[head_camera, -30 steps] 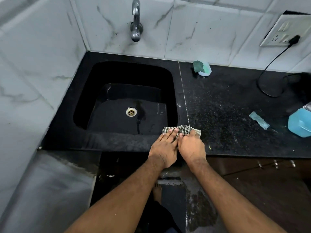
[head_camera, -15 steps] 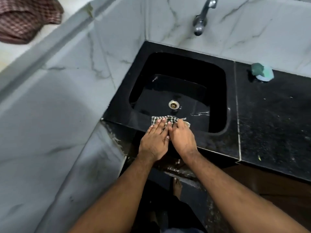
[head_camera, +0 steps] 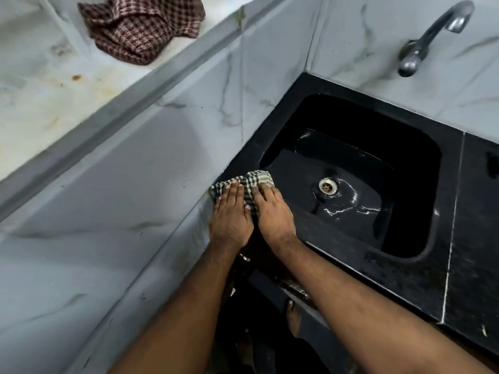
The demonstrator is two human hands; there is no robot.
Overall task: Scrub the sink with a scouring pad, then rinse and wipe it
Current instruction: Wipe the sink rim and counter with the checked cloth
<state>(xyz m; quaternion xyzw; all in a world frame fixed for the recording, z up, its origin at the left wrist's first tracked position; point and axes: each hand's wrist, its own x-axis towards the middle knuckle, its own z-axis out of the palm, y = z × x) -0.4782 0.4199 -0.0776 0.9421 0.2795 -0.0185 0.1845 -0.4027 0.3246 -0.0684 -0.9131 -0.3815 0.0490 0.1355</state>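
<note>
Two bare hands press a small green-and-white checked cloth point(head_camera: 247, 186) flat on the front left corner of the rim of a glossy black rectangular sink point(head_camera: 421, 268), beside the white marbled wall tiles point(head_camera: 140, 184). The left hand point(head_camera: 231, 215) and right hand point(head_camera: 272, 211) lie side by side, palms down, fingers straight and together, pinching nothing. Water streaks shine around the round metal drain point(head_camera: 327, 186). A curved chrome tap point(head_camera: 432, 36) projects above. A crumpled maroon checked cloth point(head_camera: 140, 25) sits on the stained ledge point(head_camera: 40, 90).
</note>
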